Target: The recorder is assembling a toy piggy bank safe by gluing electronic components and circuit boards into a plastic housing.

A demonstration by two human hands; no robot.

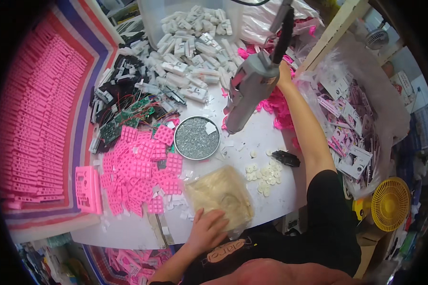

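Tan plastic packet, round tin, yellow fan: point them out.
Tan plastic packet (215,191), head view: upper face.
Round tin (198,159), head view: near rim.
Yellow fan (390,204), head view: middle of grille.

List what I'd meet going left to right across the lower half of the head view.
Stacked pink casings → single pink shell → pile of pink keypads → tan plastic-wrapped package → white discs → yellow fan.

Left hand (209,230)'s resting on tan plastic packet (218,189), right hand (285,74) part-hidden behind grey power tool (253,88), near pink parts (281,114).
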